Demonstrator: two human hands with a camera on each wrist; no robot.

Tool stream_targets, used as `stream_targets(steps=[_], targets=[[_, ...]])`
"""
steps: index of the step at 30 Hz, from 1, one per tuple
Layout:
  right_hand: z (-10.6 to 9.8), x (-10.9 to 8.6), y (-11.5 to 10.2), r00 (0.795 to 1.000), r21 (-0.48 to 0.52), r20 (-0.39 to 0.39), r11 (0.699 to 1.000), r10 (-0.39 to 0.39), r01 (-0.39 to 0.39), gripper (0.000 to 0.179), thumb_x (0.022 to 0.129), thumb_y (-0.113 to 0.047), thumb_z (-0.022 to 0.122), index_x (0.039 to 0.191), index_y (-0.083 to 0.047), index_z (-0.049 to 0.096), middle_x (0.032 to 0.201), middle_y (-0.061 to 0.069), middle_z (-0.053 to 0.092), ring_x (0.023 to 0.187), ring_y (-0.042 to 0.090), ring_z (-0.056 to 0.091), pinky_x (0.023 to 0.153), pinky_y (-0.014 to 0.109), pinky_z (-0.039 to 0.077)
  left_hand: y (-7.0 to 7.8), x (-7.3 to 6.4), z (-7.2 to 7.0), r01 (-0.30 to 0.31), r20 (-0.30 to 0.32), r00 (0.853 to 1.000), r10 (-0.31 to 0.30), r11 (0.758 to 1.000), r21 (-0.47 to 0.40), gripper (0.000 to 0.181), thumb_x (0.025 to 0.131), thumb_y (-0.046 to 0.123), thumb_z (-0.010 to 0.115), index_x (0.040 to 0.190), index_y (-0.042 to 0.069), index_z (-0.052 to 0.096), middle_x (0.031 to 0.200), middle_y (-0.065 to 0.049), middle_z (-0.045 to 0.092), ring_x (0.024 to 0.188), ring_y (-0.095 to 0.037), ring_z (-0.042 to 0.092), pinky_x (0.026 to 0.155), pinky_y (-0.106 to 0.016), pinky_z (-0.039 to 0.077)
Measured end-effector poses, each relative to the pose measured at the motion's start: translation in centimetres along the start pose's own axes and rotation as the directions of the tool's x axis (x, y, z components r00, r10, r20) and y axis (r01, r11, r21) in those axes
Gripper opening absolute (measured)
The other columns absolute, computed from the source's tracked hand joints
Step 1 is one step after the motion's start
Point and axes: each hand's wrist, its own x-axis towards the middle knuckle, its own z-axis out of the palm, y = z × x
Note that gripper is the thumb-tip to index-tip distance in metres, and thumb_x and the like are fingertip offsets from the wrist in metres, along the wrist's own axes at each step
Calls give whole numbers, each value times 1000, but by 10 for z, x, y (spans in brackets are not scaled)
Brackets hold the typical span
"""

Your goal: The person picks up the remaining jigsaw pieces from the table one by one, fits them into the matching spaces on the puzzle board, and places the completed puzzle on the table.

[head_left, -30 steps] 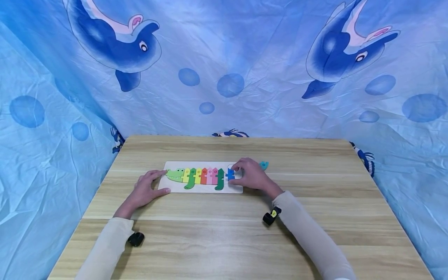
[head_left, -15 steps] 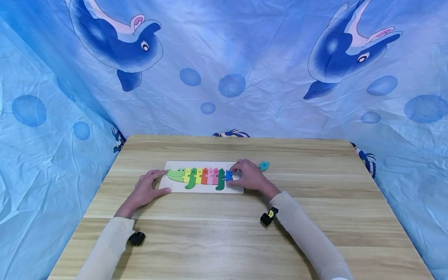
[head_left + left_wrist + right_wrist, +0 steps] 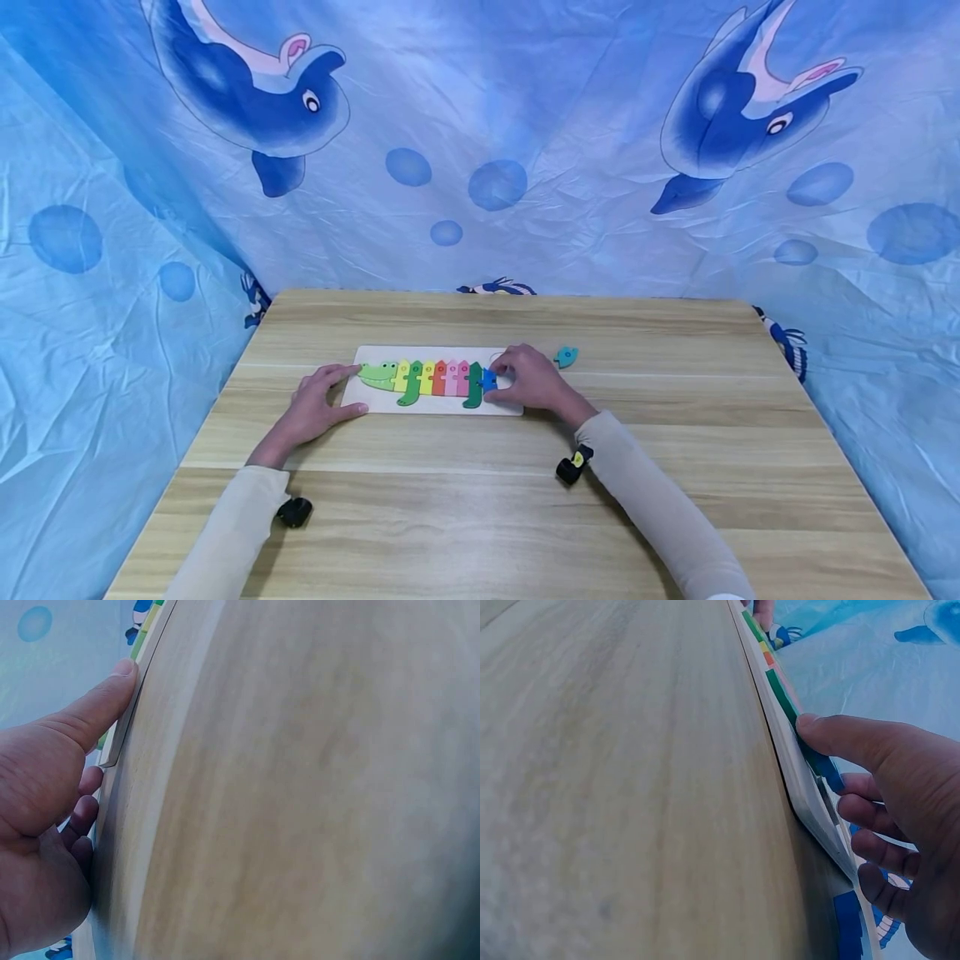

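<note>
A white puzzle board (image 3: 435, 407) lies on the table, filled with a row of coloured pieces that form a crocodile. Its light green head piece (image 3: 377, 377) is at the left, and a dark green leg piece (image 3: 473, 387) is toward the right. My right hand (image 3: 534, 379) pinches a blue puzzle piece (image 3: 490, 381) between thumb and fingers, right beside that leg piece. In the right wrist view the blue piece (image 3: 823, 766) sits low over the board, under the thumb. My left hand (image 3: 309, 408) rests at the board's left end, thumb on the near corner, index fingertip at the crocodile's snout.
A teal tail-shaped piece (image 3: 566, 357) lies on the wooden table (image 3: 465, 508), right of the board and behind my right hand. A blue curtain (image 3: 585, 242) with dolphins hangs behind the table's far edge and along both sides.
My right hand has moved slightly left with the blue piece, closing the gap to the dark green leg piece. The left hand keeps its place on the board.
</note>
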Motion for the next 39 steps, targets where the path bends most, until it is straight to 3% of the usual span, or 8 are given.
stream_targets(steps=[19,26,31,39], targets=[[2,-3,0,999,-32,37,999,24,-23,48,80,-50,85,114,-17,79,106,-5,72,98,13,55,90,35,49,0,-1,3,-14,0,1000,14,1000,0,81,87,43,81,152,9,48,153,-28,37,132,-51,33,101,-68,22],[0,-5,3,1000,-37,16,999,18,-17,49,81,-53,83,115,-18,79,109,-5,73,99,13,55,88,34,49,-1,0,3,-15,-1,1000,15,1000,2,81,87,43,81,152,9,48,154,-28,36,133,-52,32,102,-68,22],[-11,-9,8,998,4,-60,1000,-19,19,45,85,-51,81,114,-16,79,101,-4,72,96,15,59,84,37,50,0,0,3,-13,-1,1000,13,1000,2,81,87,43,81,152,9,47,154,-28,36,133,-52,32,102,-69,22],[-43,-22,16,991,56,-108,995,-74,81,43,89,-39,79,117,-6,76,102,8,73,97,24,64,86,44,52,0,-1,1,-20,-8,1000,20,1000,18,81,87,41,81,152,8,47,153,-29,37,132,-53,32,100,-69,23]])
